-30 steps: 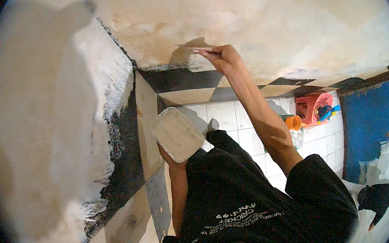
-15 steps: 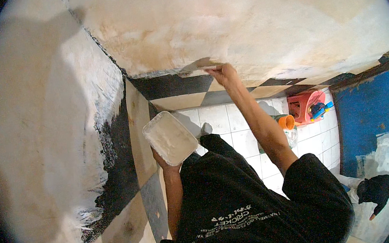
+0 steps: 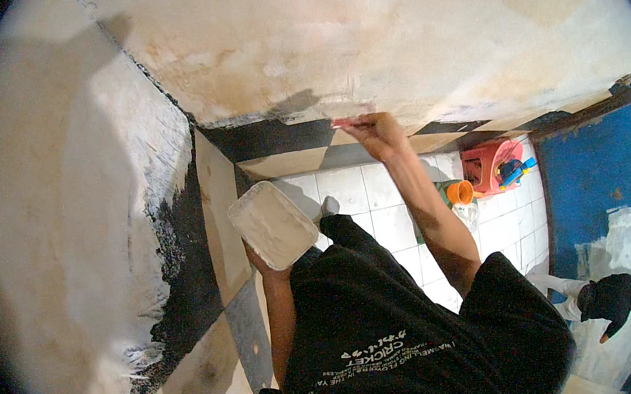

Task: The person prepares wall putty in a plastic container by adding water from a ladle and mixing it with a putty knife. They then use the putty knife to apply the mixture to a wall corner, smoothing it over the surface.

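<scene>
My left hand [image 3: 265,263] is wrapped round the lower side of a squarish plastic tub [image 3: 246,239], which holds a thick cream-white paint or paste. Ahead, my right hand [image 3: 381,136] pinches a small reddish tool [image 3: 343,123] with a pale tip. Motion blur hides whether it is a brush or a scraper. That tip is close to the boundary between the smeared cream wall [image 3: 391,40] and the black tile band [image 3: 270,137] below it; I cannot tell whether it touches.
A second wall [image 3: 73,186] with rough white smears meets the front wall at a corner. On the white floor tiles [image 3: 393,231] stand a pink stool [image 3: 481,169] and an orange cup [image 3: 460,193]. Another person [image 3: 607,296] is by the blue panel [image 3: 598,180] at right.
My right hand has turned and moved slightly right and down along the wall, its reddish tool now showing. The tub in my left hand has barely shifted.
</scene>
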### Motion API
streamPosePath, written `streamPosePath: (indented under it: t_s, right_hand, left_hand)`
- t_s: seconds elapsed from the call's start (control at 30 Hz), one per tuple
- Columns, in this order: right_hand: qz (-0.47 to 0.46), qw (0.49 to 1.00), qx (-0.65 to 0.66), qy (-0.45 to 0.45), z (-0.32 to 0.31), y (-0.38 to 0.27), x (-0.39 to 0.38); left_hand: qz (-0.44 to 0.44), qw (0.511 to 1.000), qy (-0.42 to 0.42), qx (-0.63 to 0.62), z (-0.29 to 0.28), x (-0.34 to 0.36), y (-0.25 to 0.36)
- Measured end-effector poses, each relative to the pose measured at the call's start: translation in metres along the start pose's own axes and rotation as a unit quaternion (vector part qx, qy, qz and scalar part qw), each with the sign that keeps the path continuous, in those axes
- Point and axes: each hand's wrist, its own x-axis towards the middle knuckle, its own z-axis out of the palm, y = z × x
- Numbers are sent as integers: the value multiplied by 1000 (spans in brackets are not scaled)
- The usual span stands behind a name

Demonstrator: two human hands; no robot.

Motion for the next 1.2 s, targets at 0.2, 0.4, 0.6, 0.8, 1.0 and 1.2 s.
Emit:
streamPosePath:
  t_s: [0.2,0.4,0.6,0.8,1.0,1.2]
  right_hand:
    - [-213,917,-317,-114,-166,-16,213]
    - [-51,991,116,-53,47,-41,35]
    - [-82,993,70,-56,64,-38,-33]
    - [-58,986,-144,-68,-71,54,137]
    - [-18,985,169,-12,14,12,89]
    - [-73,986,129,-74,22,1,-13]
  left_hand:
    - [77,967,-81,229,33,13,-18]
    - [91,975,-6,204,-4,0,-1]
    - [58,994,36,86,4,1,3]
    - [293,711,4,639,32,-3,6]
    - [156,891,75,420,5,-14,5]
    - [18,997,68,-20,-15,-6,-5]
